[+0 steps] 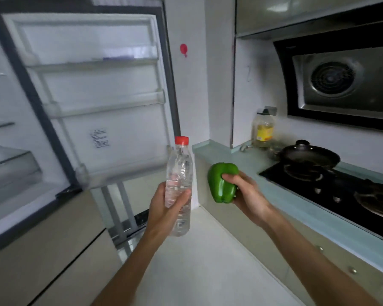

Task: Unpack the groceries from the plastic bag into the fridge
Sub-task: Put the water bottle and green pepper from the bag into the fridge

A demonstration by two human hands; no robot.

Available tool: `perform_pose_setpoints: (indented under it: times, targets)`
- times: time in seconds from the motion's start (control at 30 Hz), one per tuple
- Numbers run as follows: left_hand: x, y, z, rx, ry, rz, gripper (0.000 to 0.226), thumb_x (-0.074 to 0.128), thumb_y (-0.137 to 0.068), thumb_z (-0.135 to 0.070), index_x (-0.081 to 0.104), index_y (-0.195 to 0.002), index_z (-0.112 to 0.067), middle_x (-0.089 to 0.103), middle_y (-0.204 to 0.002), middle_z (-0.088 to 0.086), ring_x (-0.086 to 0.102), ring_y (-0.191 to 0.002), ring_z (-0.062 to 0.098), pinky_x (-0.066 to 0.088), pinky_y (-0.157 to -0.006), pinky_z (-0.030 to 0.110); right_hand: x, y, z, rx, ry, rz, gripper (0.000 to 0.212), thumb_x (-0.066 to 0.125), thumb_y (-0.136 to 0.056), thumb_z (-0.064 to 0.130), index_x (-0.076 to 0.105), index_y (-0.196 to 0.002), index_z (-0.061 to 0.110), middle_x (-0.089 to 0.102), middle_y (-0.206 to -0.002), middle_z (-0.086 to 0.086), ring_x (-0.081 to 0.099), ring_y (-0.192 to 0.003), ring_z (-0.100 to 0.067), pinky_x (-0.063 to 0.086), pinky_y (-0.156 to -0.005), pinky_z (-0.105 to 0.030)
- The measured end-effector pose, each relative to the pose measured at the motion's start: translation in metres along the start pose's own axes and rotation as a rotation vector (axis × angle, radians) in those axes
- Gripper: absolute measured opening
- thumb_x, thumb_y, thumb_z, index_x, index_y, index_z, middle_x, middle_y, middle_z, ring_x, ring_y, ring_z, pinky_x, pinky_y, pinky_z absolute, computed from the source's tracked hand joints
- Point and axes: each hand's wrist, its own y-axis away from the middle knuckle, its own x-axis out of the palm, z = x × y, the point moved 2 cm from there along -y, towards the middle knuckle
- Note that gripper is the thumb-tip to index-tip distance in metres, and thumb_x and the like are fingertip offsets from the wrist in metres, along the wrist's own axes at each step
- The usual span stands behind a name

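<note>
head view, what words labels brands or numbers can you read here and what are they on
Nothing here can be read.
White sticker on the inside of the fridge door: printed lines, too blurred to read.
Yellow label on the oil bottle on the counter: too blurred to read.
Water bottle in the left hand: no label shows.
Green pepper in the right hand: no sticker shows.

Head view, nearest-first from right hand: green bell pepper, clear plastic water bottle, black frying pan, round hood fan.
1. Green bell pepper, in its grip.
2. Clear plastic water bottle, left.
3. Black frying pan, on hob.
4. Round hood fan, upper right.
</note>
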Motion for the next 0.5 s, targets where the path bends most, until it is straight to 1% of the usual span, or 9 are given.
perform_pose_setpoints:
  times: [0.07, 0.13, 0.2, 0.27, 0.3, 0.37, 0.43, 0.5]
  targets:
    - [-0.048, -0.012, 0.004, 0.010, -0.034, -0.050, 0.040, 0.077, -0.078, -0.042, 0.061, -0.111, -0.026, 0.073, -0.097, -0.005, 0.071, -0.086, 0.009, 0.056, -0.074, 0.023, 0.045, -0.021, -0.014, 0.001, 0.007, 0.039, 0.053, 0.075, -0.068, 0.029, 0.064, -0.116, 0.012, 0.069, -0.101, -0.010, 0.068, -0.091, -0.022, 0.054, -0.068, -0.033]
    - [-0.092, -0.021, 0.003, 0.028, -0.051, -0.109, 0.042, 0.077, -0.077, -0.041, 0.061, -0.111, -0.024, 0.073, -0.097, -0.004, 0.071, -0.086, 0.008, 0.054, -0.071, 0.019, 0.090, -0.040, -0.028, -0.008, 0.016, 0.082, 0.062, 0.080, -0.060, 0.033, 0.064, -0.117, 0.014, 0.067, -0.111, -0.014, 0.067, -0.099, -0.026, 0.054, -0.069, -0.034]
    - [-0.140, -0.027, 0.002, 0.052, -0.081, -0.173, 0.040, 0.074, -0.076, -0.039, 0.062, -0.111, -0.022, 0.073, -0.096, -0.003, 0.071, -0.084, 0.008, 0.054, -0.068, 0.016, 0.137, -0.059, -0.042, -0.007, 0.011, 0.124, 0.068, 0.083, -0.056, 0.034, 0.064, -0.118, 0.015, 0.067, -0.114, -0.014, 0.066, -0.104, -0.030, 0.057, -0.074, -0.040]
    - [-0.177, -0.032, 0.000, 0.054, -0.099, -0.205, 0.046, 0.074, -0.074, -0.043, 0.063, -0.113, -0.022, 0.073, -0.099, -0.003, 0.071, -0.087, 0.009, 0.057, -0.072, 0.021, 0.173, -0.072, -0.053, -0.002, -0.005, 0.140, 0.066, 0.084, -0.056, 0.029, 0.064, -0.117, 0.016, 0.069, -0.114, -0.011, 0.066, -0.106, -0.030, 0.056, -0.085, -0.047]
    - [-0.199, -0.034, 0.001, 0.051, -0.114, -0.229, 0.049, 0.073, -0.072, -0.046, 0.062, -0.115, -0.023, 0.073, -0.100, -0.004, 0.071, -0.088, 0.009, 0.058, -0.073, 0.023, 0.194, -0.079, -0.061, 0.002, -0.005, 0.161, 0.063, 0.083, -0.057, 0.026, 0.064, -0.117, 0.017, 0.069, -0.113, -0.009, 0.067, -0.106, -0.028, 0.055, -0.088, -0.047]
    - [-0.240, -0.037, 0.002, 0.053, -0.133, -0.292, 0.049, 0.070, -0.071, -0.050, 0.062, -0.113, -0.025, 0.072, -0.099, -0.004, 0.071, -0.086, 0.008, 0.058, -0.070, 0.023, 0.234, -0.093, -0.075, 0.004, 0.013, 0.219, 0.060, 0.082, -0.061, 0.023, 0.063, -0.117, 0.018, 0.069, -0.113, -0.006, 0.066, -0.107, -0.027, 0.055, -0.086, -0.042]
    - [-0.277, -0.039, 0.003, 0.052, -0.161, -0.361, 0.047, 0.069, -0.073, -0.046, 0.060, -0.112, -0.022, 0.071, -0.097, -0.003, 0.071, -0.082, 0.006, 0.056, -0.065, 0.019, 0.271, -0.107, -0.089, 0.013, 0.040, 0.297, 0.061, 0.084, -0.061, 0.023, 0.062, -0.118, 0.020, 0.068, -0.116, -0.005, 0.065, -0.109, -0.025, 0.055, -0.088, -0.041]
    - [-0.311, -0.042, 0.005, 0.055, -0.187, -0.431, 0.043, 0.070, -0.078, -0.036, 0.059, -0.114, -0.014, 0.070, -0.096, -0.001, 0.070, -0.078, 0.002, 0.054, -0.061, 0.015, 0.306, -0.121, -0.101, 0.025, 0.070, 0.374, 0.066, 0.090, -0.058, 0.025, 0.062, -0.118, 0.023, 0.066, -0.119, -0.004, 0.064, -0.110, -0.024, 0.055, -0.092, -0.043]
